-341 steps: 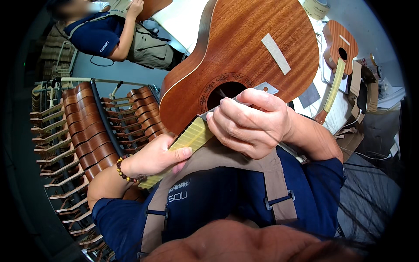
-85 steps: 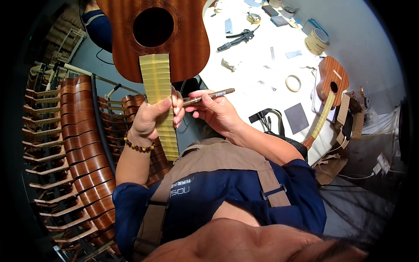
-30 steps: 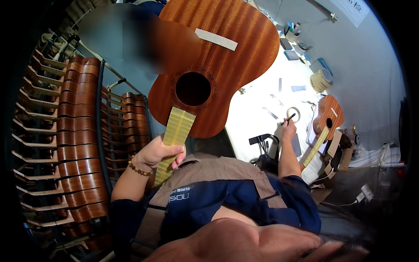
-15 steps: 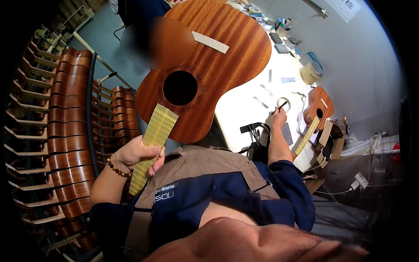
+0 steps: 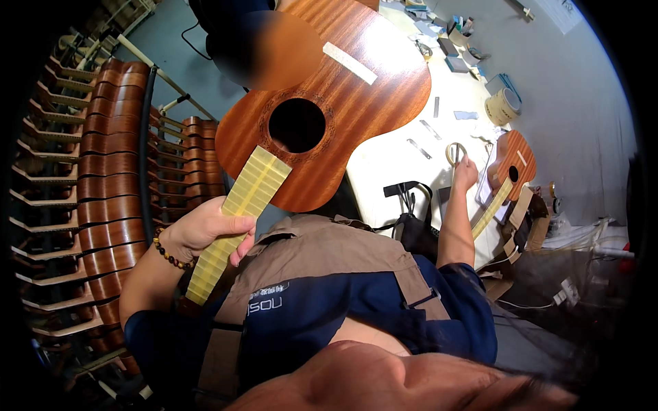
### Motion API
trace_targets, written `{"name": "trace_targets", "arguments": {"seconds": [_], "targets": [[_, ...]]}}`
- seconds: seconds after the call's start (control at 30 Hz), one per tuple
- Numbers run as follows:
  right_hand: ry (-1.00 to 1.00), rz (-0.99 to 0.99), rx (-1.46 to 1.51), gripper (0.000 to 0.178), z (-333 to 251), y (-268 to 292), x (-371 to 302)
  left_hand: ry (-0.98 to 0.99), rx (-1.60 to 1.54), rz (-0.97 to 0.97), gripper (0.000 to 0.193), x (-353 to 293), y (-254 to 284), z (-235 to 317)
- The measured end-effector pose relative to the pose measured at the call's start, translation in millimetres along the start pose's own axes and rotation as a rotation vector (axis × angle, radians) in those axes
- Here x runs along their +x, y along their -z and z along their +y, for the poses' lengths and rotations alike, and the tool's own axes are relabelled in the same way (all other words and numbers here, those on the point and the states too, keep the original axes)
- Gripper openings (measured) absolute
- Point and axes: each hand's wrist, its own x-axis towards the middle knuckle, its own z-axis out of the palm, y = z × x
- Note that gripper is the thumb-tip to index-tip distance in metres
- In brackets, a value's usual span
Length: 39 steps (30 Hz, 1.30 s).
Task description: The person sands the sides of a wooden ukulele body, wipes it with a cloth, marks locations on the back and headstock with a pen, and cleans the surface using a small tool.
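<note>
My left hand [image 5: 218, 229] is wrapped round the neck of an unstrung wooden ukulele [image 5: 370, 103]. Pale yellow tape [image 5: 264, 177] covers its fretboard. The brown body leans away from me, with a round soundhole [image 5: 297, 126] and a light strip [image 5: 349, 63] where a bridge sits. My right hand [image 5: 466, 172] reaches over the white table, its fingers closed on a thin dark stick-like tool [image 5: 457, 153]. The tool's tip lies at a roll of tape [image 5: 451, 156]; its exact kind is too small to tell.
A second taped ukulele [image 5: 506, 159] lies right of my right arm. Metal strips [image 5: 430, 129], a tub [image 5: 502, 107] and a black bag [image 5: 417, 229] are on the table [image 5: 373, 164]. Racked instrument bodies [image 5: 110, 205] stand at left. A person in dark clothing [image 5: 223, 27] is at the far side.
My right hand has shifted slightly right, and the tool now stands more upright by the tape roll. The ukulele appears a little higher in view; my left hand keeps its hold.
</note>
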Motion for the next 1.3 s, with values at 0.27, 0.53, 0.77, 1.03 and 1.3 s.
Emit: {"name": "trace_targets", "arguments": {"seconds": [0.27, 0.53, 0.77, 1.03, 1.3], "targets": [[0.052, -0.945, 1.097, 0.066, -210.2, 60.4, -99.7, 0.101, 0.041, 0.017, 0.022, 4.3, -9.3, 16.9], [-0.019, -1.142, 1.116, 0.067, -227.0, 57.6, -112.1, 0.275, 0.263, 0.112, 0.027, 8.8, -5.9, 40.0], [-0.106, -1.207, 1.088, 0.079, -217.9, 71.8, -130.1, 0.297, 0.622, 0.201, 0.028, 9.2, -13.5, 72.4], [0.114, -1.136, 0.906, 0.074, -164.5, 48.6, -133.1, -0.293, 2.023, 0.463, 0.042, 17.5, 5.0, 86.4], [0.167, -0.992, 1.013, 0.046, -151.3, 58.9, -143.6, -0.630, 2.118, 0.600, 0.043, 37.8, 25.0, 72.6]]}}
